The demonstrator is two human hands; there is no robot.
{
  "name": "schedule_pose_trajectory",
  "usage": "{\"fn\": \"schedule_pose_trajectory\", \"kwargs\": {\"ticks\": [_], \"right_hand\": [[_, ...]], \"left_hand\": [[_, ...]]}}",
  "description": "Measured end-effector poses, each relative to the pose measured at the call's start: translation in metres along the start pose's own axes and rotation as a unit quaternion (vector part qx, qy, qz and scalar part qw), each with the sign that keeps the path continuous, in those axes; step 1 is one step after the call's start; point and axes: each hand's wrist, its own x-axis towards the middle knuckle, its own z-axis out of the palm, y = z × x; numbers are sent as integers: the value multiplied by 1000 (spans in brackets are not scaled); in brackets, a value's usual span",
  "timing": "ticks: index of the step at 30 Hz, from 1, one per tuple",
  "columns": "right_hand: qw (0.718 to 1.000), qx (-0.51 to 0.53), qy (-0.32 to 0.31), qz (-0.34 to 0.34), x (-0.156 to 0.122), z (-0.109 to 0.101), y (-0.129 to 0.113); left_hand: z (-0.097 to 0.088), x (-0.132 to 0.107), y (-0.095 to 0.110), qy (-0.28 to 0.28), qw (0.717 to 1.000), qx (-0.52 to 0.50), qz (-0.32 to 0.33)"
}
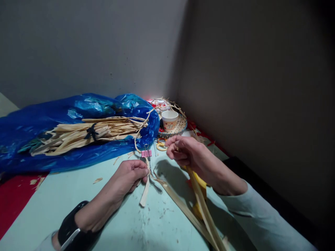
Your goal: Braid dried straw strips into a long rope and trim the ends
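My left hand (132,174) is closed in a pinch on a thin cord of dried plant fibre (147,164), just below a pink binder clip (146,153). A short pale strip end (144,195) hangs down past my fingertips. To the right and a little higher, my right hand (185,151) is raised with curled fingers. From beneath it a long, flat dried plant strip (200,195) runs down toward the bottom edge; the exact grip is hidden by the hand. Another long strip (180,207) slants from near the cord across the table.
A blue plastic sheet (78,162) holds a tied bundle of dried strips (70,137) at left. Behind are a paper cup (169,122) on a woven tray (181,126) and yellow-handled scissors (161,146). Yellow objects (200,183) sit under my right wrist. Walls close off the back and right.
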Motion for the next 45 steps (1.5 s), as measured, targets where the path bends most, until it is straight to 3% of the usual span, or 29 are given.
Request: {"fn": "schedule_pose_trajectory", "kwargs": {"ticks": [3,6,10,13,15,20,28,34,41,45], "right_hand": [[980,175,-75,55,-3,14,1],[968,216,-116,59,-6,29,8],[985,113,-133,1,-6,34,10],[993,-32,-85,-70,-5,30,7],[993,-63,-55,-87,-4,29,6],[998,5,-54,-40,-3,31,10],[999,23,-48,5,10,28,31],[991,-125,-33,-44,9,32,39],[997,50,-59,9,10,26,37],[997,56,-52,5,11,23,34]], "left_hand": [[1,0,0,9,999,7,30],[3,0,-2,5,998,1,66],[4,0,-1,17,997,4,78],[5,-2,2,39,996,27,73],[5,-3,3,49,997,27,61],[8,-5,6,32,998,-18,60],[7,-6,11,27,998,27,53],[4,-7,5,8,999,21,48],[6,-8,9,-3,999,7,37],[5,-5,8,2,1000,2,25]]}}
